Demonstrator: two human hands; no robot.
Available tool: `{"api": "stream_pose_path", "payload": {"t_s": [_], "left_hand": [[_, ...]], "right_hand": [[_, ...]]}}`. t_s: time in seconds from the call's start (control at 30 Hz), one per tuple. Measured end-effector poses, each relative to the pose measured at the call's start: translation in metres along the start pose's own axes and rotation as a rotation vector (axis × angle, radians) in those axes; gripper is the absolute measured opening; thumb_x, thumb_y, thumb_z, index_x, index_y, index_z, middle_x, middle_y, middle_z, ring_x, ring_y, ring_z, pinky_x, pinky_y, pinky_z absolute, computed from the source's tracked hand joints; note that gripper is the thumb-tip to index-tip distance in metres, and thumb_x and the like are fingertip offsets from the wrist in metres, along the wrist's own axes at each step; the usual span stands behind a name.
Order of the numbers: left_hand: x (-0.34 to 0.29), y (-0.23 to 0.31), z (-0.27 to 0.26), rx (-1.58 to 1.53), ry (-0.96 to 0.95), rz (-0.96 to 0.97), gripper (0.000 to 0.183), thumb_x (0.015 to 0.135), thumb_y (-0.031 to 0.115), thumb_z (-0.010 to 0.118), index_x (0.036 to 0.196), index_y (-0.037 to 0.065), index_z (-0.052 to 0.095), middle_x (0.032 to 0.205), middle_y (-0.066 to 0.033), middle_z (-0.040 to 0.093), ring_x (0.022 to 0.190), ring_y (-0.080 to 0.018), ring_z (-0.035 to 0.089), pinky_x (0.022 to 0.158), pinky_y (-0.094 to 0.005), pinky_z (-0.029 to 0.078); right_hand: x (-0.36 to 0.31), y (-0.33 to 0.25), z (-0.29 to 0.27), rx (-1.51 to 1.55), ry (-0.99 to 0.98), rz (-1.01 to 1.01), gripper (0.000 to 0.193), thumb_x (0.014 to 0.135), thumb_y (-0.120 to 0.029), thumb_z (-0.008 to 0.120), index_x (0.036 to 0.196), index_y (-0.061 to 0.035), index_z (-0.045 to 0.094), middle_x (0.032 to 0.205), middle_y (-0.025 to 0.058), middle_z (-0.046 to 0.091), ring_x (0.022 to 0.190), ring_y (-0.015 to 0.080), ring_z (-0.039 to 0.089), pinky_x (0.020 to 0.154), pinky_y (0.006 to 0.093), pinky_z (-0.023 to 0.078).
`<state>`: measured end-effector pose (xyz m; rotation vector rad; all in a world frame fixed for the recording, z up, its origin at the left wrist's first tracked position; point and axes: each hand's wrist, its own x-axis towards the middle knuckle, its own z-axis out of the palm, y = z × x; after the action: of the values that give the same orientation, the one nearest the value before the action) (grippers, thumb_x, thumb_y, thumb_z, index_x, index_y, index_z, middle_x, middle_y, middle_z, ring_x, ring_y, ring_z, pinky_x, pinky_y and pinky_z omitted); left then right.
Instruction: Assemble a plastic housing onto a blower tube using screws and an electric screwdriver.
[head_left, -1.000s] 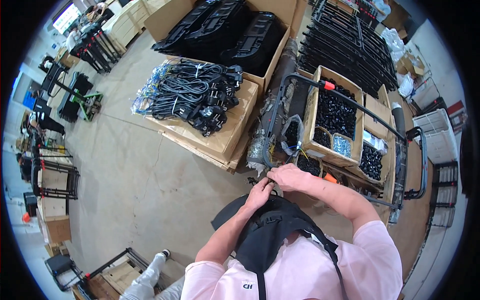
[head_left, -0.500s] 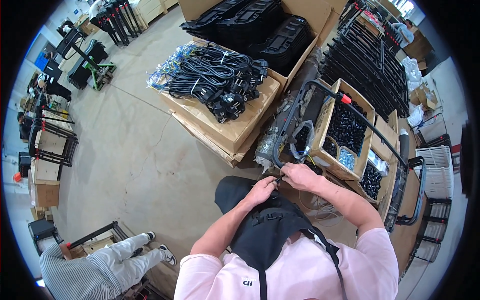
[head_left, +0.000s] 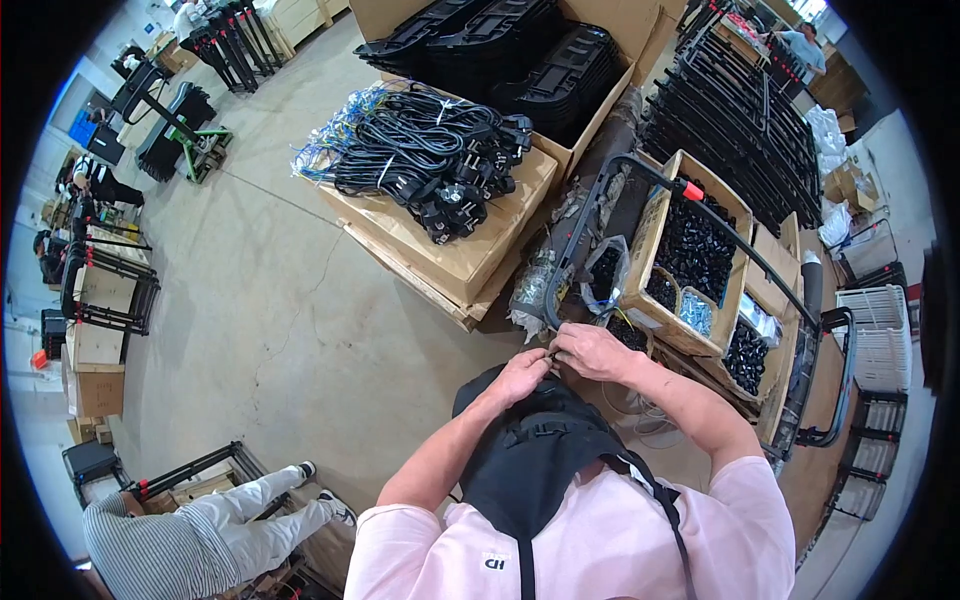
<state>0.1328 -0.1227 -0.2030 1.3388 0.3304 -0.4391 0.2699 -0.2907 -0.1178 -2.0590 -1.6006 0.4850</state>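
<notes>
While near one frame (head_left: 692,191), two hands (head_left: 525,375) (head_left: 592,350)

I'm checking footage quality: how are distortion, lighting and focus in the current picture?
Head view: strong fisheye distortion, edges bending toward a round black rim; head view: bright, fairly even light, though the black fabric apron loses detail against the pale pink fabric shirt; head view: bare left hand and bare right hand look fairly sharp, anything between them unclear.

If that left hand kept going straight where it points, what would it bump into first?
Probably the right hand, which lies just ahead of the left hand; whether the two touch is hard to tell.
</notes>
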Motion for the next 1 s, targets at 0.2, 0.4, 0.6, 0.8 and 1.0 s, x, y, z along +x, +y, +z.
{"api": "stream_pose_path", "payload": {"t_s": [0.2, 0.4, 0.6, 0.8, 1.0], "left_hand": [[0.004, -0.005, -0.002, 0.036, 0.015, -0.008, 0.023, 0.105, 0.019, 0.053, 0.113, 0.005, 0.070, 0.089, 0.0035, 0.061, 0.079, -0.0070, 0.052, 0.071, -0.0257, 0.045], [0.002, 0.003, -0.005, -0.027, -0.018, -0.061, 0.022, 0.105, 0.022, 0.055, 0.106, 0.007, 0.071, 0.085, 0.0043, 0.060, 0.075, -0.0067, 0.050, 0.068, -0.0257, 0.043], [0.006, -0.006, 0.001, 0.049, 0.033, -0.040, 0.024, 0.103, 0.023, 0.057, 0.102, 0.005, 0.072, 0.082, 0.0038, 0.062, 0.073, -0.0071, 0.052, 0.067, -0.0262, 0.044], [0.011, -0.023, -0.002, 0.040, 0.100, -0.043, 0.024, 0.102, 0.021, 0.059, 0.102, 0.003, 0.075, 0.084, 0.0028, 0.065, 0.075, -0.0076, 0.054, 0.068, -0.0270, 0.045], [0.013, -0.024, -0.007, 0.031, 0.071, -0.117, 0.027, 0.103, 0.024, 0.060, 0.104, 0.001, 0.074, 0.082, 0.0012, 0.064, 0.074, -0.0090, 0.054, 0.069, -0.0273, 0.046]], "right_hand": [[0.003, 0.001, 0.003, -0.016, -0.065, 0.026, 0.014, 0.093, -0.012, 0.067, 0.104, -0.0023, 0.064, 0.101, 0.0163, 0.061, 0.099, 0.0370, 0.066, 0.086, 0.0468, 0.055], [-0.001, -0.002, 0.008, -0.005, -0.069, 0.076, 0.013, 0.097, -0.012, 0.062, 0.104, -0.0021, 0.063, 0.102, 0.0168, 0.061, 0.102, 0.0380, 0.065, 0.087, 0.0477, 0.054], [-0.017, -0.004, 0.028, 0.059, 0.061, 0.140, 0.018, 0.095, -0.011, 0.066, 0.110, -0.0011, 0.063, 0.102, 0.0168, 0.061, 0.099, 0.0375, 0.066, 0.085, 0.0466, 0.055], [-0.050, -0.048, 0.038, 0.331, 0.203, 0.509, 0.027, 0.094, -0.015, 0.069, 0.116, -0.0004, 0.062, 0.101, 0.0195, 0.065, 0.100, 0.0384, 0.068, 0.087, 0.0463, 0.056], [-0.068, 0.014, 0.110, 0.100, 0.084, 1.095, 0.062, 0.094, -0.042, 0.070, 0.137, 0.0005, 0.055, 0.118, 0.0237, 0.072, 0.118, 0.0453, 0.067, 0.104, 0.0477, 0.053]]}}
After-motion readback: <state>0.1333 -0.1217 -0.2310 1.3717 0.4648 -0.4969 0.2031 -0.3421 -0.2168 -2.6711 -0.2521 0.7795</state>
